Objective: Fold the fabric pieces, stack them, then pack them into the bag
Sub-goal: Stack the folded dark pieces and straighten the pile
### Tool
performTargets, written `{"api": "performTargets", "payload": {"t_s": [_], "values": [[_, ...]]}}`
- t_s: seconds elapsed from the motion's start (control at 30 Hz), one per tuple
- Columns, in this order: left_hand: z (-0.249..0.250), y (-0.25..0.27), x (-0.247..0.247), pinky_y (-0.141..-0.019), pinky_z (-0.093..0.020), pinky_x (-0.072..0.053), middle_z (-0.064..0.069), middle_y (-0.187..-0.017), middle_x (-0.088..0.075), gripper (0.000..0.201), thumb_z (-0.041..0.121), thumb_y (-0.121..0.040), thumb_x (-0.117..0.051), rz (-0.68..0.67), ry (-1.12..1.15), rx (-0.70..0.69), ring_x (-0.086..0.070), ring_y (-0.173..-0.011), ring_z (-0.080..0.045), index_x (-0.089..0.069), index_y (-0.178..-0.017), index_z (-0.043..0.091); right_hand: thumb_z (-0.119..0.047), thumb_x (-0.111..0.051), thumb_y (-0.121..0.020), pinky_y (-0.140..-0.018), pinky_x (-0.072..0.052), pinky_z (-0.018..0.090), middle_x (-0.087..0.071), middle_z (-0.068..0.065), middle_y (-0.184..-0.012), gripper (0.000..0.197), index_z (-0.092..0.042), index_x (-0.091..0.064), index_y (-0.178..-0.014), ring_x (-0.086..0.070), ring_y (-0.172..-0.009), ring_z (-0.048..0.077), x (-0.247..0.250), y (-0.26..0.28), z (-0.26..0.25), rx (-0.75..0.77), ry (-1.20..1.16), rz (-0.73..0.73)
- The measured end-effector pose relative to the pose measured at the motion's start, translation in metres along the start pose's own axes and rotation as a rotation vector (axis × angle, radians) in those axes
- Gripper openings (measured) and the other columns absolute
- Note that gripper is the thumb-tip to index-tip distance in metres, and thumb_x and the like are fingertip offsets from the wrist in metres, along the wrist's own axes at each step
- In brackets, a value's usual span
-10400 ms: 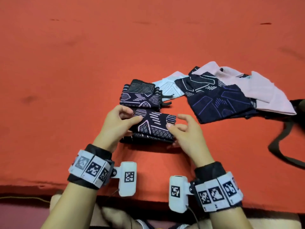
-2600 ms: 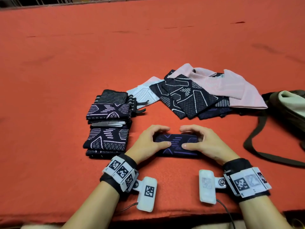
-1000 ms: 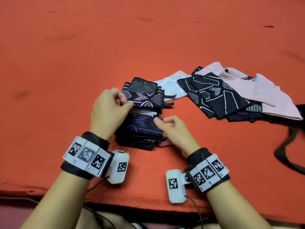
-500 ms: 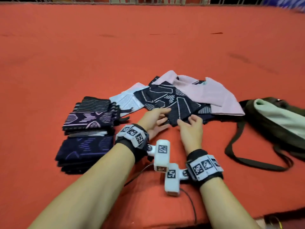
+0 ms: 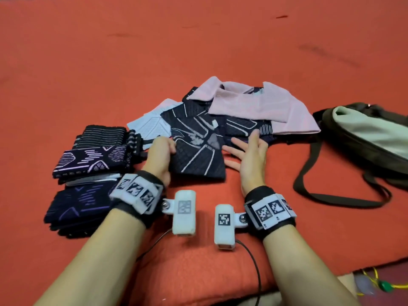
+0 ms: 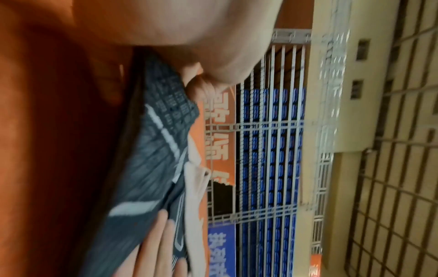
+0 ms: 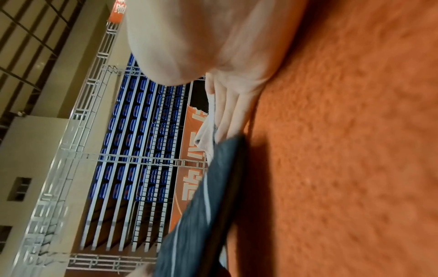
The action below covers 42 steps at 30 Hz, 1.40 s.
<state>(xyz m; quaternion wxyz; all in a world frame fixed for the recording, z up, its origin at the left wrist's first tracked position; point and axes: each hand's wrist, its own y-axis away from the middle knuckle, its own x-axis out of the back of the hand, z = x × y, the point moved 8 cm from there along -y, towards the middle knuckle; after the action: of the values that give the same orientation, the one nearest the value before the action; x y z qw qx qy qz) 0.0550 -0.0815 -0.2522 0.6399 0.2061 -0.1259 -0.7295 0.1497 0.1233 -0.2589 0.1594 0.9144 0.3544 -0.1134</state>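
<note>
A dark fabric piece (image 5: 198,155) with white lines lies pulled out in front of the loose pile. My left hand (image 5: 170,149) pinches its left edge; in the left wrist view the fingertips (image 6: 193,82) close on the cloth's corner (image 6: 161,131). My right hand (image 5: 242,142) lies open with straight fingers at the piece's right edge, resting on the pile. The right wrist view shows those straight fingers (image 7: 227,112) beside the dark cloth (image 7: 201,206). Two folded stacks sit at the left, a far one (image 5: 95,155) and a near one (image 5: 81,206).
A pink fabric (image 5: 254,104) and a pale fabric (image 5: 150,124) lie in the loose pile on the orange table cover (image 5: 198,51). A dark green bag (image 5: 364,133) lies at the right, its strap (image 5: 309,173) looping toward me.
The folded purple-lined piece has gone onto the near stack. Both hands moved right to the loose pile, and the left hand has drawn the top dark piece toward me.
</note>
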Motion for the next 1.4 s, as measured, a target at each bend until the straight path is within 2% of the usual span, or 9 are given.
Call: {"api": "performTargets", "payload": {"t_s": [0.13,0.23,0.33,0.43,0.57,0.67,0.93,1.2,1.4], "values": [[0.001,0.019,0.018,-0.048,-0.019,-0.034,0.005,-0.052,-0.040,0.013,0.021,-0.068,-0.056,-0.079,-0.335,0.091,-0.037,-0.047,-0.017,-0.050,-0.056,0.018,-0.041,-0.059,-0.101,-0.051,-0.055,0.030,-0.069,0.005,-0.114,0.031,-0.014,-0.052,-0.116,-0.076,-0.080,0.020,-0.009,-0.002,0.005,0.063,0.177,-0.100],[0.005,0.011,0.025,-0.055,-0.022,-0.042,-0.001,-0.075,-0.067,0.038,0.047,-0.076,-0.075,-0.007,-0.442,-0.042,-0.060,-0.062,-0.016,-0.073,-0.092,0.012,-0.031,-0.076,-0.088,-0.059,-0.059,0.032,-0.065,0.008,-0.120,0.030,-0.018,-0.060,-0.110,-0.075,-0.093,0.016,-0.006,-0.004,0.008,0.115,0.249,-0.076],[-0.001,0.011,0.019,-0.052,-0.015,-0.045,-0.004,-0.081,-0.073,0.023,0.027,-0.087,-0.076,0.009,-0.344,-0.160,-0.068,-0.063,-0.009,-0.073,-0.093,0.004,-0.033,-0.081,-0.084,-0.054,-0.057,0.030,-0.067,0.005,-0.120,0.033,-0.021,-0.062,-0.108,-0.075,-0.090,0.014,-0.009,-0.003,0.010,0.107,0.310,-0.121],[-0.011,0.014,0.021,-0.068,-0.026,-0.049,-0.008,-0.087,-0.074,0.005,0.006,-0.082,-0.070,0.035,-0.358,-0.177,-0.066,-0.080,-0.020,-0.074,-0.085,0.007,-0.034,-0.082,-0.084,-0.050,-0.050,0.026,-0.074,0.000,-0.100,0.043,-0.014,-0.061,-0.115,-0.071,-0.073,0.009,-0.015,0.001,0.009,0.086,0.391,-0.179],[-0.024,0.018,0.018,-0.066,-0.034,-0.039,-0.008,-0.092,-0.077,0.033,0.031,-0.069,-0.074,-0.070,-0.292,-0.026,-0.061,-0.081,-0.022,-0.079,-0.094,0.011,-0.039,-0.083,-0.081,-0.089,-0.053,0.023,-0.071,-0.010,-0.101,0.050,-0.015,-0.067,-0.122,-0.068,-0.097,0.005,-0.015,-0.002,0.005,0.092,0.503,-0.198],[-0.024,0.015,0.019,-0.063,-0.028,-0.041,-0.011,-0.098,-0.077,0.041,0.044,-0.083,-0.073,-0.094,-0.278,-0.036,-0.064,-0.078,-0.021,-0.076,-0.105,0.009,-0.013,-0.078,-0.085,-0.074,-0.050,0.008,-0.071,-0.005,-0.103,0.033,-0.015,-0.070,-0.117,-0.067,-0.091,0.001,-0.021,0.002,0.010,0.067,0.497,-0.302],[-0.021,0.015,0.020,-0.049,-0.022,-0.045,-0.006,-0.100,-0.075,0.024,0.005,-0.100,-0.046,-0.085,-0.272,-0.127,-0.069,-0.077,-0.020,-0.064,-0.105,0.021,0.009,-0.064,-0.086,-0.050,-0.043,0.009,-0.069,-0.002,-0.071,0.020,-0.002,-0.068,-0.103,-0.058,-0.051,-0.004,-0.020,0.005,0.008,0.075,0.463,-0.349],[-0.022,0.022,0.020,-0.085,-0.047,-0.056,-0.013,-0.095,-0.076,0.018,0.032,-0.084,-0.063,-0.049,-0.238,-0.178,-0.072,-0.086,-0.027,-0.063,-0.085,0.014,-0.016,-0.072,-0.090,-0.092,-0.057,0.033,-0.076,-0.004,-0.109,0.025,-0.021,-0.072,-0.115,-0.072,-0.099,0.012,-0.022,0.003,0.008,0.124,0.533,-0.352],[-0.021,0.023,0.021,-0.070,-0.039,-0.061,-0.012,-0.104,-0.075,0.030,0.002,-0.097,-0.047,-0.055,-0.192,-0.201,-0.074,-0.080,-0.026,-0.065,-0.109,0.022,0.008,-0.062,-0.088,-0.064,-0.050,0.014,-0.074,-0.012,-0.080,0.032,-0.023,-0.072,-0.087,-0.067,-0.076,0.006,-0.020,0.008,0.005,0.133,0.470,-0.374]]}}
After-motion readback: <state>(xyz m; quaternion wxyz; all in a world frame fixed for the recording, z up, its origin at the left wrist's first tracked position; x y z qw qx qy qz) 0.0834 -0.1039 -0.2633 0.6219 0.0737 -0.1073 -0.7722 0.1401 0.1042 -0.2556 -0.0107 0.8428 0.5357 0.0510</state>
